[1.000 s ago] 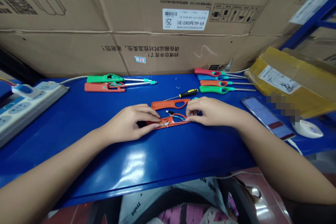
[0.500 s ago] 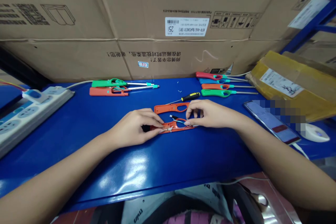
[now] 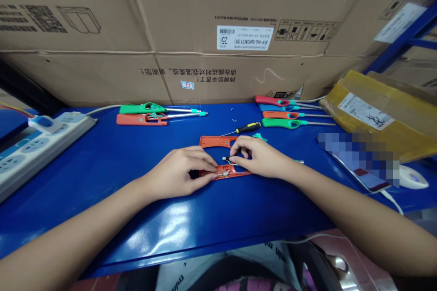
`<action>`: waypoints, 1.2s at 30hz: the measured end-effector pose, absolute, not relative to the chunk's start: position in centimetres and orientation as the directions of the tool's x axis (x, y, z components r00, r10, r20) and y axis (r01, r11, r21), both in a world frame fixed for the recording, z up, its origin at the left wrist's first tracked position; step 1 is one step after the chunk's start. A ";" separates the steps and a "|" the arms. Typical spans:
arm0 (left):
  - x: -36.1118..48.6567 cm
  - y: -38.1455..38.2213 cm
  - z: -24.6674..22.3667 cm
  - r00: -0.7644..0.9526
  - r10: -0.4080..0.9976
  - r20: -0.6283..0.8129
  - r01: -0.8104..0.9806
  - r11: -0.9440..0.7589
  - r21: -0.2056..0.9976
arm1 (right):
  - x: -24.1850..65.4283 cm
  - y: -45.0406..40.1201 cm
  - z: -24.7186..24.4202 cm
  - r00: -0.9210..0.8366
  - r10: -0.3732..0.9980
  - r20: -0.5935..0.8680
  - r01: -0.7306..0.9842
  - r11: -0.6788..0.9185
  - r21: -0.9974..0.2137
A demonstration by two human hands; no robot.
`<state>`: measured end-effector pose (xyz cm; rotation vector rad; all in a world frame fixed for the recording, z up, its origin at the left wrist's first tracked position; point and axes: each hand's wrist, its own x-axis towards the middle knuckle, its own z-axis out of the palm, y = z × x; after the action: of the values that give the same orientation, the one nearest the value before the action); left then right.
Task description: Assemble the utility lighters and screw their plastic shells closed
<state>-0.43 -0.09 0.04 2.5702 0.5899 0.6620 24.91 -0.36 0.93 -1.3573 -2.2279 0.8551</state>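
My left hand (image 3: 180,170) is closed on the left end of an orange lighter half-shell (image 3: 235,170), thumb in front and fingers behind, against the table. Inside the shell lie a clear part and a whitish fitting (image 3: 226,174). Just above it, my right hand (image 3: 261,157) pinches a small black igniter piece (image 3: 226,159) with a pale tip and a thin wire. The other orange half-shell (image 3: 215,141) lies behind, partly covered by my right fingers. Close by are a black-and-yellow screwdriver (image 3: 248,127) and a small teal part (image 3: 260,137).
Green and orange lighters (image 3: 141,119) lie at the back left; several more (image 3: 280,114) lie at the back right. A power strip (image 3: 44,145) stands left. A phone (image 3: 362,173), a white mouse (image 3: 413,177) and a yellow-taped box (image 3: 365,109) are right. Cardboard (image 3: 184,59) walls the back.
My right hand has shifted left and slightly toward me, its fingertips now at the black igniter piece. The teal part has come into view behind it. My left hand stays on the shell.
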 end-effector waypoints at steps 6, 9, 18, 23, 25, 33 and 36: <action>-0.4 -0.1 0.1 0.798 0.498 0.341 0.303 -0.819 0.487 | 24.8 -0.6 1.1 -0.482 0.874 -0.059 0.545 0.247 -0.801; -0.4 -0.1 0.1 0.799 0.488 0.350 0.294 -0.826 0.481 | 25.1 -0.6 1.1 -0.521 0.853 -0.030 0.530 0.296 -0.795; -0.4 0.0 0.0 0.804 0.465 0.371 0.266 -0.839 0.475 | 26.0 -0.5 1.1 -0.692 0.716 0.090 0.534 0.592 -0.603; -0.4 0.1 0.0 0.811 0.462 0.359 0.269 -0.839 0.473 | 26.2 -0.8 1.5 -0.727 0.677 0.115 0.540 0.667 -0.513; -0.4 0.1 0.0 0.813 0.462 0.354 0.269 -0.838 0.475 | 26.4 -0.9 1.7 -0.741 0.660 0.123 0.534 0.690 -0.488; -0.4 0.0 0.0 0.811 0.460 0.360 0.259 -0.836 0.484 | 26.6 -0.9 1.7 -0.791 0.603 0.105 0.526 0.757 -0.388; -0.4 0.0 0.0 0.809 0.457 0.369 0.257 -0.840 0.478 | 26.7 -0.9 1.6 -0.797 0.595 0.106 0.527 0.770 -0.358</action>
<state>-0.42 0.01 -0.05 2.5847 0.5356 0.6725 26.65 -0.89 1.55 -0.8837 -2.7515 0.4632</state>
